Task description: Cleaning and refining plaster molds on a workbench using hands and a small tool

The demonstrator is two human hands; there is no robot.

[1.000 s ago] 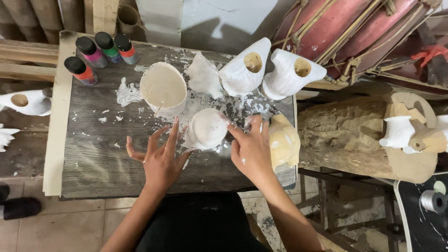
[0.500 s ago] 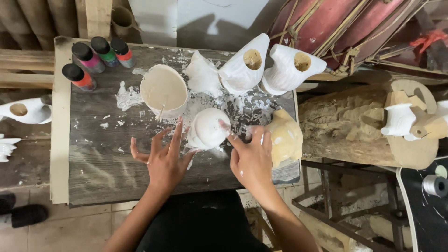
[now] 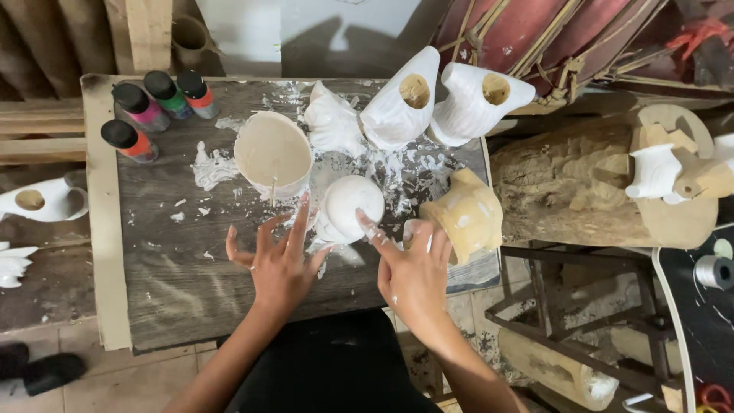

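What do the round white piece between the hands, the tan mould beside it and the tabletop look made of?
Round white piece: likely plaster, matte and chalky, with white crumbs around it. Tan mould: probably rubber or latex, smooth, slightly glossy, white-smeared. Tabletop: weathered grey wood, grain visible, unfinished.

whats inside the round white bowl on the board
The bowl holds pale, smooth cream-white mix almost to the rim, with a thin stick at its near edge. Anything beneath that surface is covered.

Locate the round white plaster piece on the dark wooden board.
In the head view the round white plaster piece sits mid-board, between the cream-filled cup and the tan mould, by both hands' fingertips.
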